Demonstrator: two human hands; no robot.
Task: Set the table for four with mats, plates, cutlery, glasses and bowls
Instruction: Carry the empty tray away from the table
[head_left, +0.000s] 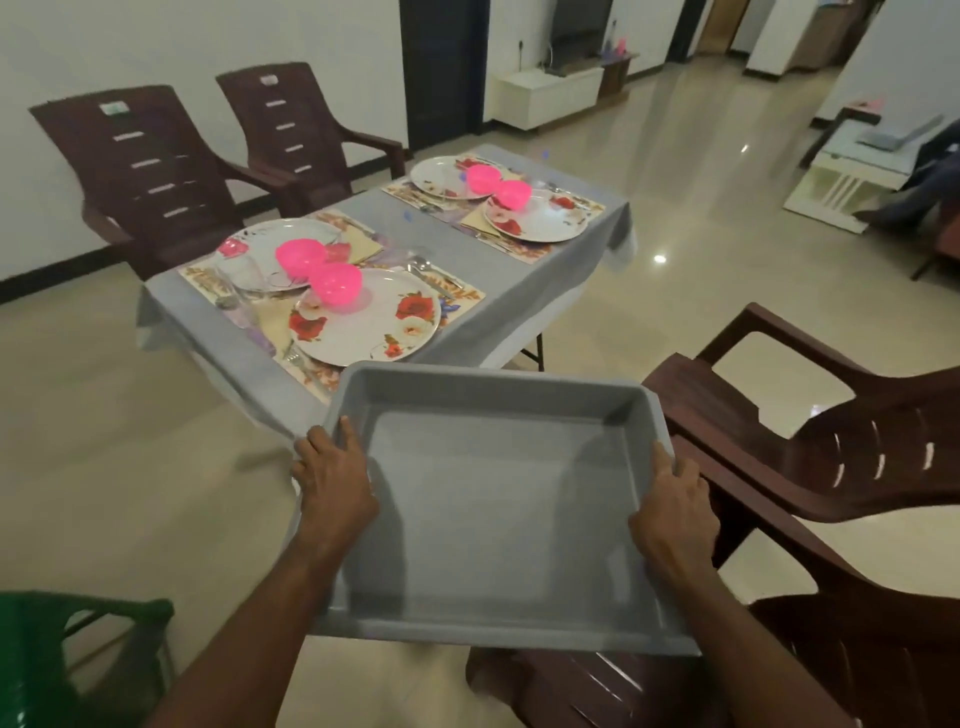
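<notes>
Head view. Both hands hold a grey plastic tray (498, 499), shallow and with nothing in it, just in front of the near end of the worktop (415, 218). The left hand (335, 478) grips the tray's left rim, fingers curled over the edge; the right hand (675, 512) grips the right rim in the same way. The worktop carries a grey tablecloth and four place settings. Each setting has a patterned mat (462, 304), a floral plate (369, 322) and a pink bowl (335, 286) resting on the plate. A clear glass (241, 270) stands at the near-left setting; cutlery (426, 273) lies beside the near-right plate. Details of the far settings are too blurred to resolve. Two brown plastic chairs (150, 171) stand beyond the worktop, and two more (831, 447) stand to the right of the tray.
</notes>
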